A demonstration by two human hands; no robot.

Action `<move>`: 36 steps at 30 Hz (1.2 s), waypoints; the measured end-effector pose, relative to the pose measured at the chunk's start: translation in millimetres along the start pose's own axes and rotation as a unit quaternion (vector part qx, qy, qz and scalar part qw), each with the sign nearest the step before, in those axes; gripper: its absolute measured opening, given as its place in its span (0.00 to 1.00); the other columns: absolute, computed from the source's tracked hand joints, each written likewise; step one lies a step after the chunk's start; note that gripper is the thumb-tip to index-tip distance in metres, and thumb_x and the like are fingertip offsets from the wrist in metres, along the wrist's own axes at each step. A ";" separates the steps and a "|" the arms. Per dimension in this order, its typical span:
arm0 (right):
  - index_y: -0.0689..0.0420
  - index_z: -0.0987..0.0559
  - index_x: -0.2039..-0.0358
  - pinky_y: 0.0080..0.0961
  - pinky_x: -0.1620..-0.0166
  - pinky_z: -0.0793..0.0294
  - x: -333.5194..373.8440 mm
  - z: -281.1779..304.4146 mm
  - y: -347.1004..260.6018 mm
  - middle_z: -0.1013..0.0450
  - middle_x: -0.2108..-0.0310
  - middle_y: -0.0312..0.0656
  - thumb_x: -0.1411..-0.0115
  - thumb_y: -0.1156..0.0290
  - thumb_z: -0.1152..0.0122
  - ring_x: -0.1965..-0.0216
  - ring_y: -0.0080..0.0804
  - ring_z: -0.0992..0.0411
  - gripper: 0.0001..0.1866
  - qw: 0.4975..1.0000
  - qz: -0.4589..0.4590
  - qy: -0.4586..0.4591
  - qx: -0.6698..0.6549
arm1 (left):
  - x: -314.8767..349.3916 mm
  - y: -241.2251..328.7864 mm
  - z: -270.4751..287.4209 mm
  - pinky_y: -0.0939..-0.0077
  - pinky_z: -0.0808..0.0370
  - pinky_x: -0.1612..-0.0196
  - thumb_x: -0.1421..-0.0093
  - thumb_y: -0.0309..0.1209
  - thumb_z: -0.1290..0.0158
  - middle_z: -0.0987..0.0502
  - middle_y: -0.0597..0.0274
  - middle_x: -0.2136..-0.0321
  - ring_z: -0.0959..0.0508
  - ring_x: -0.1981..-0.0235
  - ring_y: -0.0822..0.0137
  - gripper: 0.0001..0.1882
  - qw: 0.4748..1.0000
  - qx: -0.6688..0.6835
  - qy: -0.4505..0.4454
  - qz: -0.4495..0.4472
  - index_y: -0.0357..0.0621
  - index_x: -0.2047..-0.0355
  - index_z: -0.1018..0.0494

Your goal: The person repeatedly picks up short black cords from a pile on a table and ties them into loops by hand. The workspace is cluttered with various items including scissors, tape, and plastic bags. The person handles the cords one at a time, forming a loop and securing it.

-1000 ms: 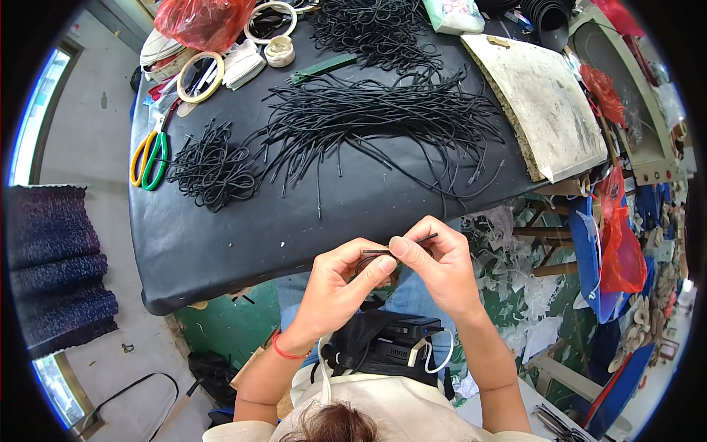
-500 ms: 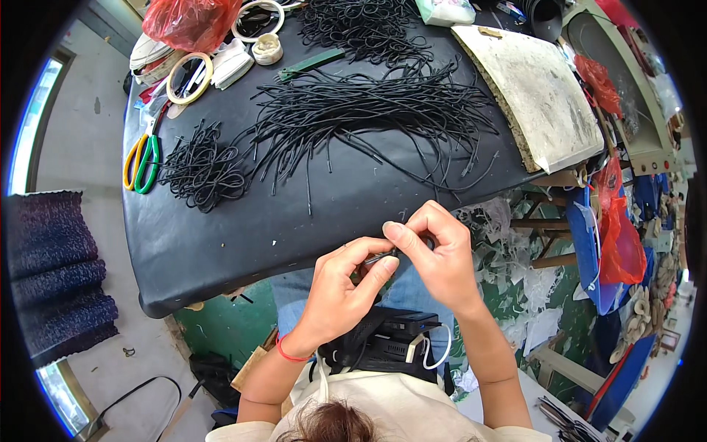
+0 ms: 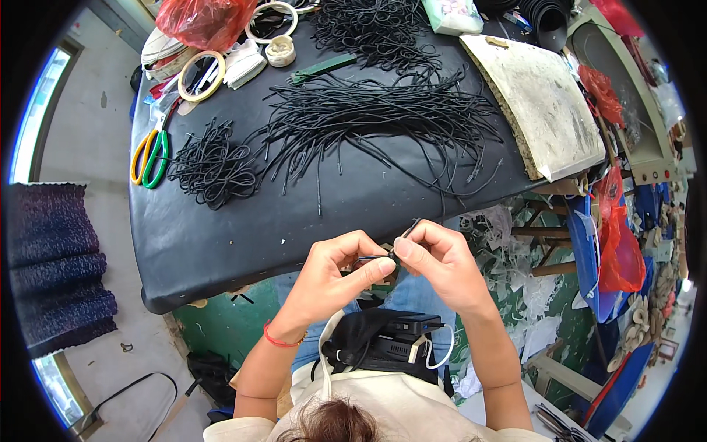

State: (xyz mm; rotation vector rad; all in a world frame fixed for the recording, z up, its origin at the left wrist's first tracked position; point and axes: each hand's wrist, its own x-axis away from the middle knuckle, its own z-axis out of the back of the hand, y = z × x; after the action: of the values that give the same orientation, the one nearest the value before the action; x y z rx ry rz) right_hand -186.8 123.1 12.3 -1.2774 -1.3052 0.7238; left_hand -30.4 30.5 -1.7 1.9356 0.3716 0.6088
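Over the near edge of the black-covered table [image 3: 221,247], my two hands meet fingertip to fingertip. A short stretch of thin black cord [image 3: 365,258] is pinched between thumb and fingers of my left hand [image 3: 335,272]. My right hand [image 3: 440,264] pinches the same cord, and a dark end pokes up past its index finger. Whether the cord is knotted between the fingertips is too small to tell. Beyond my hands lies a long loose bundle of black cords [image 3: 383,110]. A smaller pile of looped cords [image 3: 213,163] sits at its left.
Scissors [image 3: 151,158] with yellow and green handles lie at the table's left edge. Tape rings [image 3: 201,76], a red plastic bag [image 3: 202,20] and a green strip [image 3: 322,67] are farther back. A worn pale board [image 3: 541,103] covers the right side; another cord heap [image 3: 372,33] lies behind.
Both hands still hold the cord. My left fingers have straightened and shifted, my right hand has turned slightly lower, and a cord end now sticks up. The whole view has shifted slightly.
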 end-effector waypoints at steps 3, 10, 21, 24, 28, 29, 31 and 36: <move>0.60 0.27 0.74 0.13 0.74 0.41 -1.1 -6.4 7.8 0.33 0.78 0.30 0.40 0.67 0.45 0.77 0.12 0.40 0.10 0.995 0.038 0.064 -0.067 | -3.9 -3.2 -10.8 0.84 0.30 0.64 0.45 0.26 0.45 0.26 0.65 0.68 0.28 0.66 0.78 0.08 0.992 0.103 0.066 -0.013 0.36 0.66 0.28; 0.59 0.29 0.69 0.12 0.67 0.36 -2.5 -35.2 9.2 0.32 0.73 0.33 0.40 0.69 0.47 0.72 0.15 0.36 0.07 0.969 0.084 0.166 -0.164 | -15.0 -7.3 -29.9 0.81 0.30 0.58 0.43 0.24 0.49 0.26 0.61 0.63 0.26 0.63 0.74 0.09 0.953 0.250 0.143 -0.095 0.36 0.61 0.28; 0.62 0.28 0.65 0.12 0.70 0.34 -11.0 -26.2 -12.3 0.29 0.69 0.34 0.41 0.74 0.47 0.70 0.13 0.34 0.05 0.987 0.144 0.069 0.018 | -3.0 7.1 -13.2 0.85 0.30 0.67 0.42 0.26 0.48 0.25 0.66 0.71 0.28 0.72 0.79 0.07 0.991 0.108 0.046 -0.062 0.35 0.65 0.28; 0.62 0.29 0.65 0.12 0.71 0.34 -8.2 -26.6 -9.5 0.29 0.69 0.35 0.40 0.73 0.48 0.71 0.13 0.34 0.06 0.991 0.118 0.057 -0.043 | -3.5 10.6 -9.7 0.84 0.29 0.66 0.44 0.26 0.46 0.25 0.65 0.71 0.26 0.70 0.78 0.06 0.994 0.098 0.021 -0.043 0.35 0.67 0.27; 0.62 0.30 0.66 0.12 0.71 0.33 -5.8 -27.6 -7.2 0.28 0.69 0.36 0.38 0.70 0.50 0.72 0.13 0.34 0.08 0.993 0.076 0.069 -0.060 | -1.1 11.2 -5.5 0.82 0.27 0.64 0.44 0.26 0.46 0.24 0.64 0.72 0.25 0.70 0.76 0.06 0.995 0.103 0.007 -0.018 0.35 0.68 0.27; 0.62 0.30 0.66 0.12 0.71 0.33 -5.4 -27.5 -6.4 0.28 0.69 0.36 0.38 0.69 0.51 0.72 0.13 0.34 0.08 0.993 0.071 0.073 -0.059 | -0.5 10.8 -5.1 0.81 0.27 0.63 0.44 0.26 0.46 0.24 0.63 0.72 0.25 0.70 0.76 0.06 0.994 0.104 0.008 -0.010 0.35 0.68 0.27; 0.62 0.30 0.66 0.12 0.72 0.33 -5.8 -27.8 -6.3 0.28 0.69 0.36 0.38 0.68 0.51 0.73 0.12 0.34 0.09 0.993 0.066 0.081 -0.050 | 0.9 11.1 -7.5 0.82 0.27 0.64 0.44 0.26 0.46 0.24 0.63 0.72 0.25 0.71 0.76 0.06 0.994 0.112 0.020 -0.002 0.35 0.68 0.27; 0.61 0.30 0.66 0.12 0.74 0.33 -7.2 -26.5 -9.6 0.28 0.71 0.37 0.38 0.68 0.50 0.74 0.12 0.34 0.08 0.994 0.047 0.089 -0.035 | 4.1 7.1 -8.9 0.84 0.28 0.65 0.44 0.26 0.46 0.23 0.63 0.72 0.26 0.71 0.78 0.06 0.993 0.115 0.013 -0.002 0.36 0.68 0.27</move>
State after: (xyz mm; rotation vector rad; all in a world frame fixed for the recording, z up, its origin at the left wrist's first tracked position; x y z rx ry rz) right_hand -165.7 107.3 24.4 -1.4336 -1.1402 0.6202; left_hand -32.1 36.2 8.7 2.1480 0.4795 0.6108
